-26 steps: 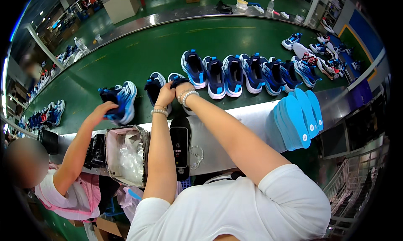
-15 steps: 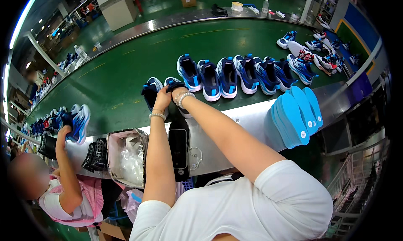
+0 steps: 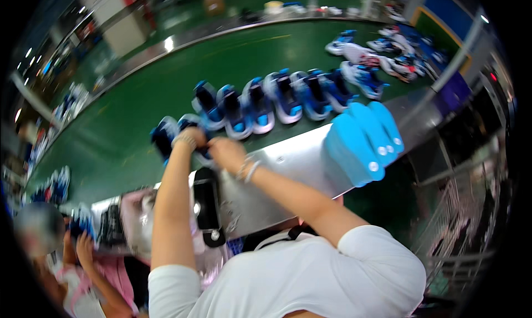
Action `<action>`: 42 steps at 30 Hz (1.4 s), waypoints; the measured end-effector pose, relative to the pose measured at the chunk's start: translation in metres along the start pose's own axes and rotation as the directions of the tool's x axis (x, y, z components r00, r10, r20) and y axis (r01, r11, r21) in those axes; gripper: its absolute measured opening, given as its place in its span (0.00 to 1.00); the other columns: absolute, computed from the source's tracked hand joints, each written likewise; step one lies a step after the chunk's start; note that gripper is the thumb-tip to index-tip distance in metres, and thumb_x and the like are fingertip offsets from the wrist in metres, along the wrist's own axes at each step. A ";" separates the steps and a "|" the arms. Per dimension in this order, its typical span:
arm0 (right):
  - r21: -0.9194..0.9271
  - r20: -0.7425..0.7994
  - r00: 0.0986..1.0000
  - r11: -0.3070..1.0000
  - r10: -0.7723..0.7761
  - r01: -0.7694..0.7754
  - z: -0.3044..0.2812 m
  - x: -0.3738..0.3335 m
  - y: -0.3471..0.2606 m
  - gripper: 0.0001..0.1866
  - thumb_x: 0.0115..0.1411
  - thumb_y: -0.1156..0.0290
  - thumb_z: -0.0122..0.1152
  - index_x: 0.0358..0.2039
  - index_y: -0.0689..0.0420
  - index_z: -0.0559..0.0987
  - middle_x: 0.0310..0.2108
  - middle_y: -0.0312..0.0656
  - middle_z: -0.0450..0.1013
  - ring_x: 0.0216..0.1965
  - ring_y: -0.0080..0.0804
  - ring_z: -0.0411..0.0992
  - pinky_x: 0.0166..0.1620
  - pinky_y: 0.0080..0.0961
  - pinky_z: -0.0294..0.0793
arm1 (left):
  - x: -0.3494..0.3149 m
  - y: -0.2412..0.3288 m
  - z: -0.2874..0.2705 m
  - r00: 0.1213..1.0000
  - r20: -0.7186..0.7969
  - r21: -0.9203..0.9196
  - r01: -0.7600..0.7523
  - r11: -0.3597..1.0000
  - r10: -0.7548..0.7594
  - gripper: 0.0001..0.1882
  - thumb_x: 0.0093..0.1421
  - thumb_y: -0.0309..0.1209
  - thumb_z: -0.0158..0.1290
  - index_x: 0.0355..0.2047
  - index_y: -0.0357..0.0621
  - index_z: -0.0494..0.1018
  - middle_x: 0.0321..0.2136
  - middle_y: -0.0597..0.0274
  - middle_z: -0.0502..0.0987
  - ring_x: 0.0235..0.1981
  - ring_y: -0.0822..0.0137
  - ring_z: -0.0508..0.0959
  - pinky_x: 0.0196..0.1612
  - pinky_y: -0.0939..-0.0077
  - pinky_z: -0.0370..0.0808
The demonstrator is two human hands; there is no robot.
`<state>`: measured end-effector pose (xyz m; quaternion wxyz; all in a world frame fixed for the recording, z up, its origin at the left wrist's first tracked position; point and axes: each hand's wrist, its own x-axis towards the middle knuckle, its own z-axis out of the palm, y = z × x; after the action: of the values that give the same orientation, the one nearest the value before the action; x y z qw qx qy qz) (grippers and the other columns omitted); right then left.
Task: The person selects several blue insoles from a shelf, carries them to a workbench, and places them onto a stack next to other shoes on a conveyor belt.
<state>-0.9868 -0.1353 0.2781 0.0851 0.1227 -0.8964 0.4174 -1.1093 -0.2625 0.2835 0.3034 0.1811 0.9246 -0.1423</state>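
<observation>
My left hand [image 3: 192, 136] is closed at the collar of a blue and white sneaker [image 3: 191, 121] on the green belt. Its fingertips are partly hidden. My right hand [image 3: 226, 153] is at the near right side of this shoe, fingers drawn together in a pinch; blur hides what is in them. Another blue sneaker [image 3: 163, 135] stands close on the left. To the right, several dark blue sneakers [image 3: 257, 104] stand in a row with their openings up.
Light blue insoles [image 3: 354, 146] lie stacked on the metal ledge [image 3: 282, 160]. A black phone [image 3: 206, 201] lies nearer me, beside a box with clear plastic [image 3: 138, 221]. A co-worker [image 3: 91, 279] handles a blue shoe at left. More shoes [image 3: 396, 54] lie at far right.
The whole view has shifted, with the belt's things now further left. My right hand has drawn back from the shoe's collar toward its near right side. The co-worker has lowered the held shoes.
</observation>
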 end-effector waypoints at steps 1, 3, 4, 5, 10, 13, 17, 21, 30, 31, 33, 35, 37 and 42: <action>-0.094 -0.037 0.996 0.992 -0.084 0.080 0.002 -0.003 -0.004 0.09 0.47 0.70 0.49 0.30 0.57 0.74 0.29 0.46 0.72 0.32 0.42 0.70 0.36 0.34 0.70 | 0.015 -0.010 0.013 0.997 0.018 -0.065 0.081 0.995 -0.080 0.16 0.48 0.37 0.47 0.36 0.44 0.74 0.43 0.55 0.71 0.46 0.57 0.69 0.47 0.65 0.67; -0.086 -0.094 0.995 0.996 -0.037 0.029 0.016 -0.001 0.004 0.08 0.47 0.69 0.51 0.28 0.56 0.74 0.28 0.44 0.72 0.29 0.40 0.71 0.33 0.33 0.70 | 0.016 -0.009 0.015 0.998 -0.068 -0.043 -0.015 0.999 0.012 0.15 0.48 0.37 0.47 0.35 0.46 0.74 0.43 0.54 0.71 0.46 0.56 0.69 0.47 0.66 0.66; -0.067 -0.084 0.995 0.997 -0.052 0.047 0.018 -0.004 -0.003 0.08 0.47 0.69 0.52 0.29 0.57 0.73 0.29 0.43 0.72 0.29 0.40 0.71 0.33 0.33 0.70 | 0.037 -0.030 0.039 0.998 -0.020 -0.183 0.055 0.982 -0.060 0.15 0.48 0.38 0.46 0.32 0.45 0.75 0.40 0.54 0.73 0.42 0.56 0.72 0.45 0.67 0.68; -0.051 -0.073 0.996 0.997 -0.056 0.052 0.014 -0.005 -0.006 0.09 0.47 0.69 0.52 0.30 0.57 0.73 0.29 0.43 0.72 0.29 0.40 0.71 0.32 0.33 0.71 | 0.043 -0.036 0.046 0.996 -0.084 -0.162 -0.051 0.985 0.037 0.15 0.48 0.38 0.46 0.31 0.43 0.75 0.38 0.53 0.74 0.39 0.58 0.73 0.42 0.69 0.68; -0.102 -0.084 0.993 0.992 -0.085 0.076 0.005 -0.005 -0.006 0.10 0.48 0.66 0.55 0.29 0.57 0.71 0.29 0.42 0.71 0.28 0.40 0.71 0.30 0.33 0.70 | 0.039 -0.051 0.031 0.905 -0.008 -0.025 -0.425 0.905 0.425 0.12 0.45 0.31 0.47 0.27 0.38 0.74 0.30 0.49 0.75 0.31 0.57 0.74 0.35 0.70 0.70; -0.084 -0.081 0.992 0.992 -0.101 0.094 0.008 -0.006 -0.012 0.07 0.47 0.67 0.56 0.24 0.56 0.71 0.26 0.42 0.71 0.28 0.41 0.71 0.30 0.33 0.70 | 0.007 -0.054 0.015 0.598 0.019 0.023 -0.802 0.597 0.801 0.05 0.43 0.23 0.46 0.20 0.40 0.72 0.23 0.54 0.75 0.25 0.62 0.74 0.30 0.72 0.70; -0.083 0.016 1.000 0.997 -0.008 0.009 -0.026 -0.018 -0.012 0.08 0.45 0.65 0.55 0.21 0.56 0.75 0.22 0.48 0.72 0.28 0.44 0.72 0.31 0.36 0.71 | -0.015 -0.002 -0.022 0.901 0.256 0.036 -0.372 0.927 0.351 0.05 0.43 0.24 0.48 0.22 0.40 0.73 0.24 0.58 0.75 0.25 0.64 0.72 0.30 0.72 0.70; -0.043 0.091 0.995 0.998 -0.031 0.035 -0.115 -0.047 -0.028 0.13 0.49 0.63 0.53 0.34 0.54 0.75 0.25 0.45 0.73 0.29 0.40 0.71 0.34 0.33 0.70 | 0.013 -0.023 -0.010 0.948 0.292 -0.027 -0.127 0.992 0.129 0.08 0.45 0.27 0.48 0.25 0.39 0.74 0.26 0.54 0.75 0.27 0.62 0.73 0.32 0.69 0.70; -0.561 -0.337 0.911 0.726 0.239 -0.398 -0.304 -0.153 0.057 0.30 0.45 0.60 0.60 0.49 0.53 0.64 0.33 0.46 0.71 0.29 0.37 0.71 0.30 0.27 0.69 | -0.041 0.017 -0.051 0.788 -0.616 -0.203 -0.168 0.965 0.008 0.14 0.46 0.36 0.49 0.21 0.34 0.72 0.27 0.44 0.74 0.33 0.49 0.73 0.36 0.61 0.70; -0.645 -0.318 0.913 0.647 0.255 -0.405 -0.304 -0.159 0.066 0.31 0.44 0.60 0.60 0.50 0.53 0.64 0.32 0.45 0.71 0.27 0.36 0.71 0.29 0.26 0.69 | -0.042 0.036 -0.059 0.735 -0.677 -0.299 -0.231 0.926 -0.035 0.16 0.47 0.39 0.50 0.22 0.33 0.71 0.28 0.43 0.74 0.34 0.48 0.73 0.37 0.61 0.70; -0.683 -0.192 0.918 0.624 0.348 -0.379 -0.299 -0.163 0.067 0.35 0.43 0.56 0.61 0.52 0.50 0.61 0.36 0.48 0.68 0.29 0.40 0.71 0.30 0.30 0.70 | -0.017 0.046 -0.053 0.740 -0.654 -0.340 -0.103 0.935 -0.156 0.24 0.46 0.45 0.52 0.28 0.31 0.69 0.31 0.39 0.72 0.35 0.47 0.73 0.38 0.61 0.70; -0.737 -0.129 0.932 0.596 0.337 -0.318 -0.294 -0.160 0.062 0.35 0.43 0.54 0.60 0.52 0.49 0.61 0.38 0.48 0.66 0.30 0.42 0.71 0.30 0.33 0.70 | 0.012 0.035 -0.033 0.780 -0.571 -0.450 -0.037 0.892 -0.255 0.29 0.40 0.48 0.56 0.31 0.32 0.69 0.33 0.41 0.72 0.37 0.48 0.73 0.40 0.64 0.70; -0.749 -0.108 0.925 0.581 0.365 -0.317 -0.297 -0.161 0.068 0.38 0.41 0.53 0.62 0.52 0.49 0.61 0.40 0.49 0.66 0.30 0.42 0.71 0.29 0.34 0.70 | 0.015 0.048 -0.048 0.810 -0.501 -0.488 0.028 0.872 -0.306 0.23 0.39 0.43 0.56 0.29 0.35 0.71 0.32 0.44 0.74 0.36 0.49 0.73 0.40 0.65 0.70; -0.766 0.056 0.835 0.560 0.548 -0.316 -0.309 -0.162 0.067 0.39 0.40 0.52 0.62 0.52 0.53 0.61 0.30 0.47 0.72 0.28 0.40 0.72 0.29 0.33 0.71 | 0.033 0.056 -0.031 0.702 -0.591 -0.620 -0.080 0.781 -0.397 0.20 0.36 0.39 0.57 0.26 0.34 0.72 0.28 0.43 0.74 0.33 0.49 0.74 0.37 0.64 0.70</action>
<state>-0.8365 0.1680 0.3848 -0.1109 -0.0883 -0.9898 0.0101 -1.1259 -0.1926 0.2786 -0.0396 0.0289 0.9762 0.2112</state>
